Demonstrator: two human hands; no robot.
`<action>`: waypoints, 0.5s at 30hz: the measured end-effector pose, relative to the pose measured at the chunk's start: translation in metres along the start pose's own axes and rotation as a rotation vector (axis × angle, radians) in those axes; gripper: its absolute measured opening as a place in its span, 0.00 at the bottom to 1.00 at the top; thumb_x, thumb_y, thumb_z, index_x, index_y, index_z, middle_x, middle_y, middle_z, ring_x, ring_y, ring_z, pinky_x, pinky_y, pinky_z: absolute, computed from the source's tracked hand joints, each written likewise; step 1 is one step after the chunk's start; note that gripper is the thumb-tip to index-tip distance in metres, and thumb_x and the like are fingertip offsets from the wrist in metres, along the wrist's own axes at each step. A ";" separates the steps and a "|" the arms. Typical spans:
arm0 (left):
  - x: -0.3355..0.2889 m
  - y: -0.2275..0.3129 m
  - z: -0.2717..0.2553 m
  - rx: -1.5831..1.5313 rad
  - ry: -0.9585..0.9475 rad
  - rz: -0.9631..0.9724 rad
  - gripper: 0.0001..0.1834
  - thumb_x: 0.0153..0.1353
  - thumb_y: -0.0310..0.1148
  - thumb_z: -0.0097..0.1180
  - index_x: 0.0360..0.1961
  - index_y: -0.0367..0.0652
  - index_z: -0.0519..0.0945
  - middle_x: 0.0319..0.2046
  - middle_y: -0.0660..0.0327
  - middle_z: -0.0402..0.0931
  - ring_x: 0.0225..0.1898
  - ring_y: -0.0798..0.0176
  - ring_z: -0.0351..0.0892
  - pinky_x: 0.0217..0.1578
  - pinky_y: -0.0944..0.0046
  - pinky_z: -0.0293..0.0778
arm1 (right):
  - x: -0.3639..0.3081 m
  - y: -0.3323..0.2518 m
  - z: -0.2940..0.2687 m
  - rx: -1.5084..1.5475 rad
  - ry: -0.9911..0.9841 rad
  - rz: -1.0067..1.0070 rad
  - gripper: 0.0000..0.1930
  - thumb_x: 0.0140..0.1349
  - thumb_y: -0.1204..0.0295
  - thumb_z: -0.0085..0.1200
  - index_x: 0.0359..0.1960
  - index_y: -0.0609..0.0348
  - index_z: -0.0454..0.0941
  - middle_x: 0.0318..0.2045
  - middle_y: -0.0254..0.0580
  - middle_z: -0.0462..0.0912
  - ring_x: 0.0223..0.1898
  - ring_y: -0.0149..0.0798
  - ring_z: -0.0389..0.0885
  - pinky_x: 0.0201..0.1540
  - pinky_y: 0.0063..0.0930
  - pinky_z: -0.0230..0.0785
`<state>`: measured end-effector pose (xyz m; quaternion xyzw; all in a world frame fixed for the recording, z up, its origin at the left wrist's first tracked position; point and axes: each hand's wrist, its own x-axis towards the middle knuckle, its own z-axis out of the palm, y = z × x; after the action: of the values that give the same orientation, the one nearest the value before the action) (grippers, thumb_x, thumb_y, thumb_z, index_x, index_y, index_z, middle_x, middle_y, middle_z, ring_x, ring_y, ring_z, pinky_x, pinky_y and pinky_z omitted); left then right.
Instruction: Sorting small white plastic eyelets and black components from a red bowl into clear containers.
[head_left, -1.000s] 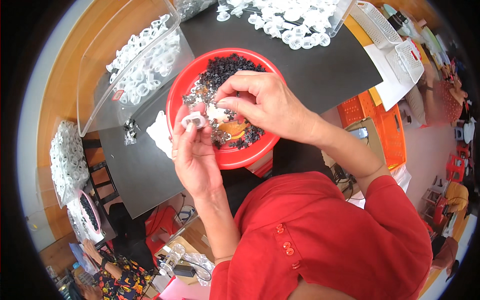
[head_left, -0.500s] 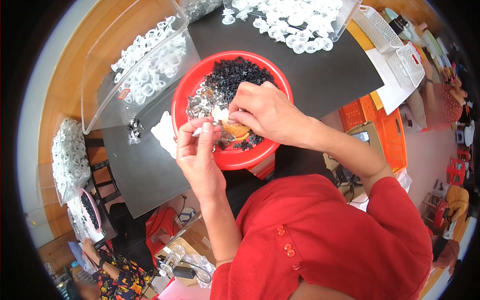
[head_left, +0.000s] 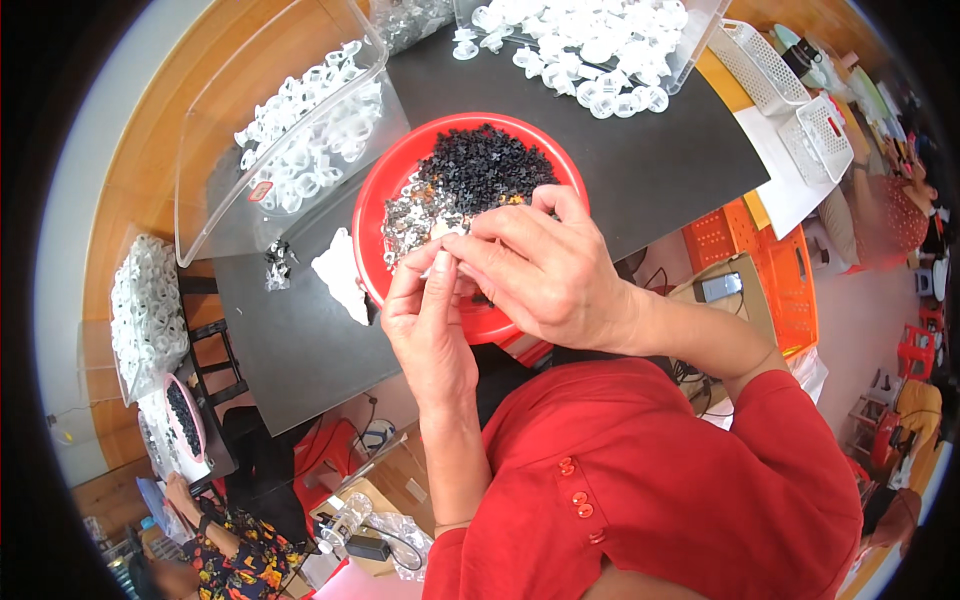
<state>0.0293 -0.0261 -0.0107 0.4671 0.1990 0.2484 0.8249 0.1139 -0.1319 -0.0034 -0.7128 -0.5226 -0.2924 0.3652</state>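
My left hand (head_left: 432,315) and my right hand (head_left: 550,265) meet over the near part of a round red basin (head_left: 372,215), fingertips pinched together. Whatever lies between the fingertips is too small and hidden to name. Inside the basin, a heap of small black pieces (head_left: 487,165) fills the far side. Beside it, at the left, lie small shiny metal pieces (head_left: 408,215). My hands cover the basin's near middle.
On the dark table (head_left: 310,350) stand a clear bin of white plastic parts (head_left: 305,130) and another heap of white parts (head_left: 600,50). A crumpled white cloth or tissue (head_left: 342,275) touches the basin's left. White baskets (head_left: 760,65) and an orange crate (head_left: 795,290) sit right. A co-worker's sleeve (head_left: 255,555) shows lower left.
My right hand has come down from the basin's middle, and its fingertips now meet those of my left hand. My left hand has shifted slightly right. A small white piece seen at its fingers earlier is now hidden.
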 end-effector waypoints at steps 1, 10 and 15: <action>0.000 0.001 0.002 0.007 0.017 0.009 0.06 0.63 0.26 0.52 0.40 0.38 0.78 0.32 0.65 0.78 0.29 0.76 0.73 0.33 0.75 0.69 | -0.002 -0.004 -0.001 0.059 -0.041 0.067 0.08 0.53 0.71 0.57 0.35 0.58 0.78 0.28 0.32 0.74 0.27 0.32 0.73 0.37 0.29 0.57; -0.001 0.003 -0.010 0.200 -0.081 0.062 0.08 0.64 0.29 0.52 0.40 0.37 0.77 0.35 0.64 0.76 0.33 0.74 0.71 0.37 0.73 0.66 | 0.019 0.026 -0.011 0.476 -0.130 0.223 0.05 0.53 0.76 0.59 0.32 0.59 0.78 0.27 0.38 0.77 0.29 0.39 0.76 0.35 0.30 0.64; -0.003 0.009 -0.014 0.285 -0.109 0.061 0.07 0.64 0.29 0.51 0.38 0.37 0.77 0.32 0.67 0.74 0.32 0.75 0.68 0.36 0.73 0.63 | 0.027 0.035 -0.013 0.434 -0.324 -0.036 0.03 0.56 0.73 0.54 0.31 0.57 0.76 0.28 0.35 0.75 0.31 0.39 0.75 0.38 0.31 0.62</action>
<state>0.0171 -0.0146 -0.0095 0.5983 0.1728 0.2169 0.7518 0.1547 -0.1354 0.0180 -0.6460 -0.6373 -0.0623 0.4156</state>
